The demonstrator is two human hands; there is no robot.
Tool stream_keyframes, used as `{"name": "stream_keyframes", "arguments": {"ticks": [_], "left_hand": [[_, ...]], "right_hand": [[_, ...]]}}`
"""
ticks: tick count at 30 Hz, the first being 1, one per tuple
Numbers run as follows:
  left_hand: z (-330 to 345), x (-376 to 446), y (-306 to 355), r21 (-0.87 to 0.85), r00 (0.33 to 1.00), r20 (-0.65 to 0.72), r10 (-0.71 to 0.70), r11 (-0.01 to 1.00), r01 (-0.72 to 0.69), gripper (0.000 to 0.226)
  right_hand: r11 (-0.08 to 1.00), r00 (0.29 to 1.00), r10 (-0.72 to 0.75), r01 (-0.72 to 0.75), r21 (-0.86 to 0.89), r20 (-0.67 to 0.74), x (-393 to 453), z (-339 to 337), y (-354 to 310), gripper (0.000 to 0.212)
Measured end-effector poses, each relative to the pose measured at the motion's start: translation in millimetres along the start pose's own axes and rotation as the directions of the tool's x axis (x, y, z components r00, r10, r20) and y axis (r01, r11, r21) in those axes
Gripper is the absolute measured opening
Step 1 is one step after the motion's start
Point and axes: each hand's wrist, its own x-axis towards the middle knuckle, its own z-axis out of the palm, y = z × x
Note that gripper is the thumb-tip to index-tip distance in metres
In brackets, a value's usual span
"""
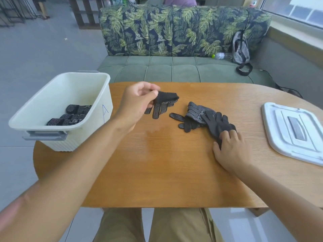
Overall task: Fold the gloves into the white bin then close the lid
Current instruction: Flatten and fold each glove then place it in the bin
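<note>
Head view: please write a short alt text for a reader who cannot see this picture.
A person's left hand holds a folded black dotted glove above a wooden table, while the right hand rests on a pile of gloves. A white bin at left holds two folded gloves; its lid lies at right.

Left hand (138, 100) raised far left, fingers pinched shut; right hand (230, 147) lower, near right, fingers pressing down.

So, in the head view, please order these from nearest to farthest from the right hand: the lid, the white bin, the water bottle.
From the right hand:
1. Lid, on the table to its right.
2. White bin, at the table's left edge.
3. Water bottle, on the sofa behind the table.
</note>
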Motion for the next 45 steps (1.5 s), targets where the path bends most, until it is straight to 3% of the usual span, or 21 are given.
{"name": "stream_keyframes", "arguments": {"ticks": [3,6,8,12,16,19,22,25,29,34,40,45], "left_hand": [[5,-40,-29,0.064,0.999,0.016,-0.049,0.997,0.048,0.011],[7,-87,-74,0.316,0.974,0.084,-0.208,0.933,0.172,0.006],[4,-106,-93,0.474,0.958,0.13,-0.254,0.865,0.166,0.006],[-1,-105,-95,0.683,0.976,0.167,-0.142,0.73,-0.011,0.013],[-8,-87,-96,0.752,0.987,0.157,-0.018,0.65,-0.108,0.02],[-15,-79,-105,0.771,0.985,0.172,-0.005,0.624,-0.131,0.021],[-22,-80,-114,0.777,0.978,0.208,0.003,0.607,-0.167,0.017],[-32,-82,-122,0.762,0.978,0.202,0.056,0.618,-0.193,0.014],[-52,-77,-135,0.765,0.976,0.203,0.072,0.611,-0.204,0.015],[-58,-81,-149,0.788,0.983,0.111,0.146,0.59,-0.176,0.014],[-57,-83,-150,0.821,0.983,0.071,0.167,0.55,-0.153,0.017],[-56,-82,-152,0.817,0.983,0.064,0.17,0.557,-0.149,0.018]], "right_hand": [[0.999,1.0,-0.009,0.009,0.042,-0.002,-5,2,2,0.028],[0.993,1.0,-0.015,0.016,0.121,-0.01,-7,1,3,0.028],[0.984,0.998,0.044,-0.038,0.174,-0.033,-8,-4,3,0.029],[0.958,0.96,0.278,-0.274,0.085,-0.032,-11,-7,11,0.051],[0.911,0.897,0.4,-0.412,0.026,0.189,-11,-6,16,0.078],[0.876,0.851,0.402,-0.465,0.129,0.339,-6,-8,13,0.065],[0.74,0.833,0.366,-0.531,0.413,0.415,5,-22,9,0.024],[0.616,0.888,0.37,-0.455,0.643,0.275,18,-47,-1,0.013],[0.524,0.942,0.316,-0.274,0.806,0.115,40,-100,-22,0.025],[0.649,0.983,0.177,-0.15,0.746,0.043,76,-141,-49,0.039],[0.723,0.994,-0.005,-0.071,0.687,0.108,106,-159,-83,0.026],[0.789,0.981,-0.192,0.129,0.601,0.041,118,-166,-122,0.022]]}}
